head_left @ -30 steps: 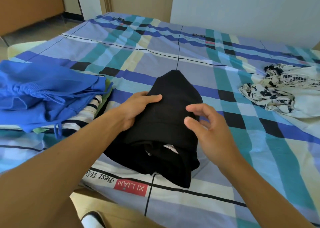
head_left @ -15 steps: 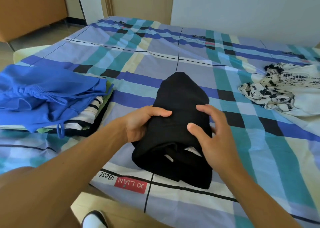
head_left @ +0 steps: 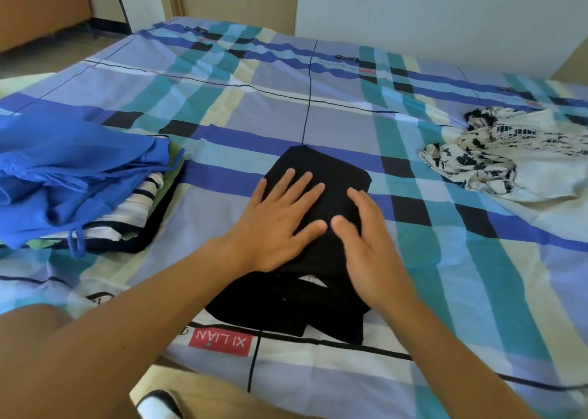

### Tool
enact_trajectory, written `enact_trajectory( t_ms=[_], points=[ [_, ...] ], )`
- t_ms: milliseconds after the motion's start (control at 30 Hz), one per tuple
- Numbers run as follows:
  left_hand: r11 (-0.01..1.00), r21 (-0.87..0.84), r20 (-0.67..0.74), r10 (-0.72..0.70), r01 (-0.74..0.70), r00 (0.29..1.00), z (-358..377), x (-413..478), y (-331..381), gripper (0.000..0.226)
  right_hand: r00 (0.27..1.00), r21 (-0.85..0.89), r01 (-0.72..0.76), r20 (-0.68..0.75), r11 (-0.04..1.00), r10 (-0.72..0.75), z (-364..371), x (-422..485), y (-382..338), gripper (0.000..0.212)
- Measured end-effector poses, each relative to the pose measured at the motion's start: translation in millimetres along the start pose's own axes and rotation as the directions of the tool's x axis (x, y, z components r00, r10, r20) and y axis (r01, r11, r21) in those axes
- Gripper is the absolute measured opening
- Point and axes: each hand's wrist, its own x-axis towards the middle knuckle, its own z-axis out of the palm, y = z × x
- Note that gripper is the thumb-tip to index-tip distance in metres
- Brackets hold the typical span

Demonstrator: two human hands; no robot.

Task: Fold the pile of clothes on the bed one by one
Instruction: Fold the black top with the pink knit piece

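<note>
Your left hand (head_left: pixel 280 224) lies flat on the black garment (head_left: pixel 321 170), fingers straight and spread, pressing down. Your right hand (head_left: pixel 369 246) presses beside it, also flat and gripping nothing, with the two thumbs nearly touching. The garment sits close to the near edge of the bed (head_left: pixel 286 106), roughly midway along it. It is already doubled into a compact bundle, but its lower layers bulge out unevenly toward you, so I judge you are smoothing the last fold rather than starting one.

Toward the left edge lies a stack of finished pieces (head_left: pixel 140 202), with a striped one showing under a blue garment (head_left: pixel 73 164) that looks loosely laid rather than squared. Near the right edge a crumpled white garment with dark print (head_left: pixel 496 154) is not yet folded. As far as can be seen, it is the only piece left.

A red label (head_left: pixel 219 342) printed on the sheet at the near edge, just beside the black bundle, reads XILIAN, upside down to you. Cursive lettering to its left is mostly hidden by your forearm. A second red label (head_left: pixel 367 70) toward the far edge is too small to read. A small white tag (head_left: pixel 310 279) peeks from the black folds, with no legible text.
</note>
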Motion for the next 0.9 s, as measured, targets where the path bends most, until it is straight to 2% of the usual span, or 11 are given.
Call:
enact_trajectory(
  t_ms=[133, 167, 233, 333, 400, 500, 600, 667, 767, 900],
  points=[
    [1.0, -0.014, 0.135, 0.016, -0.015, 0.991, 7.6, -5.5, -6.2, 0.116, 0.997, -0.081, 0.022, 0.081, 0.996, -0.016, 8.5, -11.8, 22.5, 0.066],
    [0.998, -0.054, 0.14, -0.007, 0.015, 0.99, 6.3, -5.7, -7.1, 0.118, 0.996, -0.09, 0.021, 0.088, 0.996, -0.013, 9.9, -15.9, 25.4, 0.067],
    [0.957, -0.22, 0.092, -0.173, 0.19, 0.981, 2.2, -3.2, -9.3, 0.108, 0.995, -0.058, -0.009, 0.095, 0.998, 0.015, 9.7, -22.8, 25.3, 0.069],
    [0.759, -0.445, 0.048, -0.509, 0.475, 0.859, -6.5, 5.3, -7.6, 0.092, 0.995, 0.052, -0.084, 0.052, 0.995, 0.082, 4.3, -25.8, 24.6, 0.075],
    [0.591, -0.549, 0.201, -0.592, 0.59, 0.78, -11.2, 8.5, -11.6, 0.095, 0.992, 0.147, -0.117, 0.057, 0.982, 0.11, -1.2, -22.0, 23.0, 0.084],
    [0.277, -0.667, 0.494, -0.53, 0.692, 0.689, -21.3, 4.4, -20.4, 0.091, 0.981, 0.281, -0.179, 0.121, 0.943, 0.15, -9.3, -11.3, 22.7, 0.101],
    [0.045, -0.735, 0.626, -0.339, 0.676, 0.703, -27.2, -5.5, -19.8, 0.059, 0.969, 0.445, -0.24, 0.162, 0.863, 0.186, -15.0, -0.5, 26.1, 0.102],
    [-0.092, -0.775, 0.625, -0.259, 0.626, 0.736, -22.3, -9.6, -16.1, 0.053, 0.968, 0.563, -0.242, 0.195, 0.79, 0.158, -19.3, 2.9, 25.2, 0.092],
    [-0.245, -0.821, 0.564, -0.206, 0.516, 0.799, -15.0, -11.9, -7.6, 0.053, 0.971, 0.644, -0.217, 0.219, 0.734, 0.094, -30.6, 4.9, 21.4, 0.081],
    [-0.287, -0.865, 0.481, -0.241, 0.412, 0.843, -21.1, -15.9, 8.6, 0.045, 0.966, 0.597, -0.217, 0.246, 0.772, 0.082, -47.2, 15.7, 8.1, 0.083]
  ],
)
